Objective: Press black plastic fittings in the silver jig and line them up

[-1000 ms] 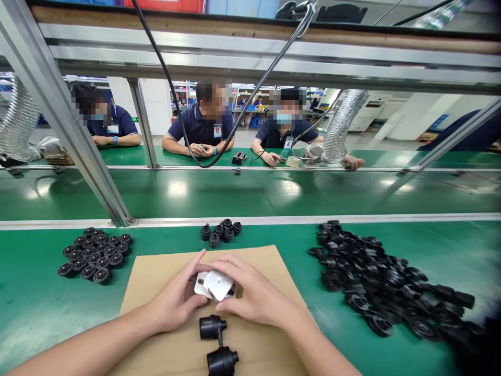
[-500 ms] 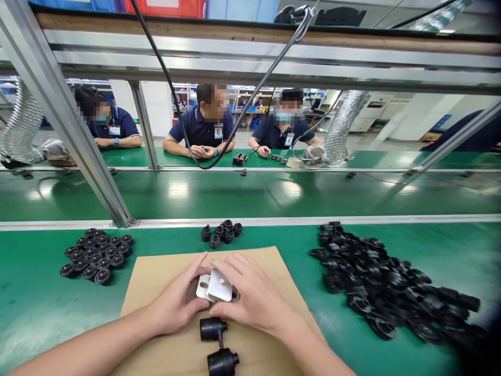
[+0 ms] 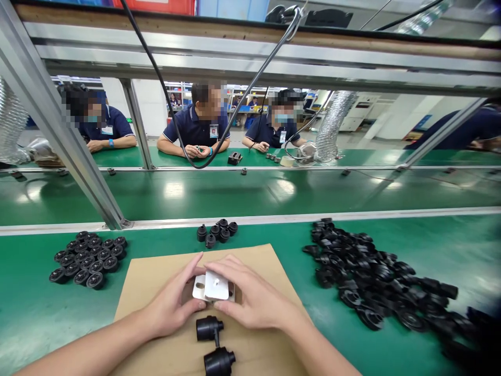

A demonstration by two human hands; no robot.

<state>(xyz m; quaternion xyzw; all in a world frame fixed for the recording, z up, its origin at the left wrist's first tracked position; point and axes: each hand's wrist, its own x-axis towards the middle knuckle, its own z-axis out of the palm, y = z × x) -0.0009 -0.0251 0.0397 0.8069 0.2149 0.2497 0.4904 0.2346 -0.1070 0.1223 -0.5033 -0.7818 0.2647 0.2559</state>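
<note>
Both my hands grip a small whitish bracket made of flat plates, one square plate lying on a wider one with a hole near its left end. My left hand pinches the left end, thumb at the lower corner. My right hand curls round the right end, its fingers along the far side and its thumb in front, hiding part of the piece. Just below the hands, a black cylindrical fitting lies on the cardboard sheet. A thin stem joins it to a second black cylindrical part.
Round black parts stand grouped at the left, with a smaller cluster behind the cardboard. A loose heap of black parts covers the right. A metal post and a hanging cable cross the view. Several co-workers sit opposite.
The bracket has tilted slightly in my hands, its top plate now looking squarer. My view has shifted a little, so the surroundings sit further left.
</note>
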